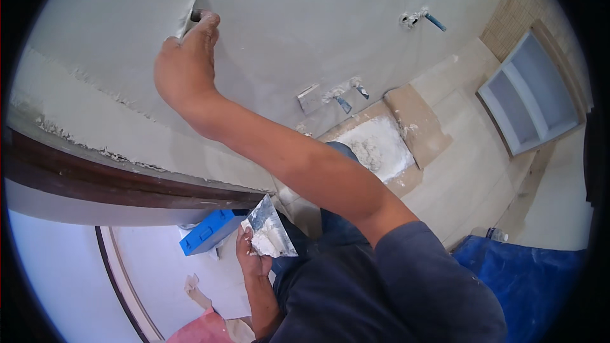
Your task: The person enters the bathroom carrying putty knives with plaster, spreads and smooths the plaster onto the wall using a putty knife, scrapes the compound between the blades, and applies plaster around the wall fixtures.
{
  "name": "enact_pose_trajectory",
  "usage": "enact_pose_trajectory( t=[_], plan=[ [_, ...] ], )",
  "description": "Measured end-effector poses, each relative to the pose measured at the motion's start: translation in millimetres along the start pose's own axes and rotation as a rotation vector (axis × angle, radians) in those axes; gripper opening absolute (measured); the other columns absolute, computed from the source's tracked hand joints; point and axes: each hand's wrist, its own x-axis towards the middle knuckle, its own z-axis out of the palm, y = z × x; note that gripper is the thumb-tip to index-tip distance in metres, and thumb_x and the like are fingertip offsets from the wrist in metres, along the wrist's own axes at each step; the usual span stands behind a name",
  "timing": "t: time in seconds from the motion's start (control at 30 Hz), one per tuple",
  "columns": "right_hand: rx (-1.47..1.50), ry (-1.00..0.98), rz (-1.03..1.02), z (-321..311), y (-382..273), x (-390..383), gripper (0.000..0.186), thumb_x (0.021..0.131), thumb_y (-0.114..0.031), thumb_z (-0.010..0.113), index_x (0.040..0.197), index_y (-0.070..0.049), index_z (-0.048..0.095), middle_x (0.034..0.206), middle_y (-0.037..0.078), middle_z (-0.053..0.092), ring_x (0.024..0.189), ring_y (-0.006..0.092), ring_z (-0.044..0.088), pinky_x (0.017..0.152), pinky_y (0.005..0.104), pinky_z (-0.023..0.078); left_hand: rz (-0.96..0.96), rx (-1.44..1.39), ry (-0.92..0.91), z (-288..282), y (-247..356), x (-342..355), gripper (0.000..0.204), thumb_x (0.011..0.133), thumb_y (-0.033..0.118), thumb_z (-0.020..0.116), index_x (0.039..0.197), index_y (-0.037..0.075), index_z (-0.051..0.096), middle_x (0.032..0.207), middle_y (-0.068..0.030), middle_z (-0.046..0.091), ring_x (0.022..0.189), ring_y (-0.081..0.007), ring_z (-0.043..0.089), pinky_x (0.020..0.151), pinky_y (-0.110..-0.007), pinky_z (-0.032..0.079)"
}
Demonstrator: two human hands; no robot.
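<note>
Up at the left, my right hand [190,63] grips a putty knife [192,7], its blade against the grey plastered wall [273,44]. The hand partly covers the tool's handle. Low and close to my body, my left hand [251,255] is closed around a wide metal scraper [262,215] bearing a lump of white plaster [269,240]. My right forearm stretches across the middle of the view, below the wall's smooth surface.
White powder [376,146] lies on cardboard [416,124] on the floor. Blue-ended pipe stubs [436,22] stick out of the wall. A blue case [211,231] is beside my left hand. At right are a framed window [532,92] and blue sheeting [521,279].
</note>
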Motion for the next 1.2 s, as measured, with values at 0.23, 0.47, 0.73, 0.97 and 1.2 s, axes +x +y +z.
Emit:
enact_pose_trajectory(
  t=[0.23,0.47,0.73,0.97,1.2],
  plan=[
    [0.399,0.015,-0.194,-149.9,135.2,16.0,0.05,0.105,-0.011,0.049,0.152,-0.001,0.036,0.127,0.014,0.061,0.105,0.0225,0.069,0.066,0.0342,0.064,0.061,0.041,0.028,-16.2,7.9,-7.6,0.039,0.102,0.024,0.051,0.136,0.005,0.056,0.125,-0.0098,0.068,0.113,-0.0263,0.068,0.1,-0.042,0.054],
    [0.56,0.375,0.317,-267.0,218.4,81.4,0.03,0.105,-0.024,0.038,0.123,-0.006,0.054,0.118,0.015,0.063,0.097,0.0292,0.068,0.074,0.0466,0.063,0.062,0.036,0.091,-23.8,5.6,-6.8,0.034,0.103,0.019,0.049,0.133,0.004,0.055,0.121,-0.0094,0.067,0.11,-0.0253,0.068,0.098,-0.041,0.055],
    [0.607,0.414,0.458,-240.7,228.9,109.9,0.031,0.105,-0.017,0.033,0.121,-0.005,0.057,0.116,0.016,0.064,0.101,0.0332,0.065,0.088,0.0528,0.058,0.034,0.035,0.026,-12.4,2.1,-0.2,0.039,0.1,0.023,0.051,0.135,0.005,0.054,0.123,-0.0102,0.067,0.111,-0.0271,0.068,0.1,-0.043,0.055],
    [0.634,0.349,0.526,-243.3,226.8,139.4,0.035,0.1,-0.01,0.034,0.128,-0.001,0.054,0.122,0.019,0.061,0.105,0.0372,0.064,0.086,0.0577,0.057,0.027,0.008,0.016,-9.9,-0.1,1.3,0.035,0.103,0.018,0.048,0.134,0.002,0.053,0.124,-0.0116,0.066,0.112,-0.0268,0.067,0.1,-0.043,0.054],
    [0.545,0.334,0.602,-228.7,205.5,143.0,0.034,0.101,-0.011,0.034,0.128,-0.003,0.054,0.118,0.02,0.063,0.104,0.0378,0.065,0.097,0.0602,0.055,0.042,0.004,0.024,-14.4,1.8,-0.8,0.034,0.103,0.02,0.048,0.132,0.003,0.054,0.121,-0.0119,0.067,0.109,-0.0261,0.069,0.097,-0.041,0.056]
  ],
)
